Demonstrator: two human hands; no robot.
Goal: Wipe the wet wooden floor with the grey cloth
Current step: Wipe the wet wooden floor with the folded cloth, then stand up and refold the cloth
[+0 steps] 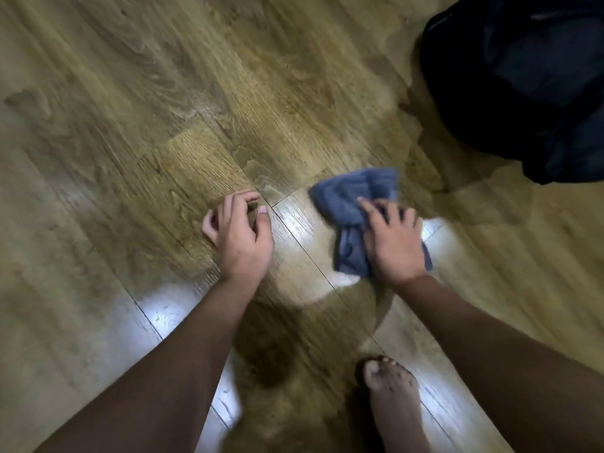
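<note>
A crumpled blue-grey cloth (pixel 353 204) lies on the wooden floor (pixel 163 125) right of centre. My right hand (pixel 392 243) presses flat on the cloth's near part, fingers spread over it. My left hand (pixel 240 233) hovers just over the floor to the left of the cloth, fingers loosely curled, holding nothing. Shiny wet patches (pixel 304 230) reflect light between the hands and nearer to me. The whole view is blurred by motion.
A large dark bag or bundle of fabric (pixel 523 83) sits on the floor at the top right. My bare foot (pixel 395 407) stands at the bottom, right of centre. Open planks stretch to the left and far side.
</note>
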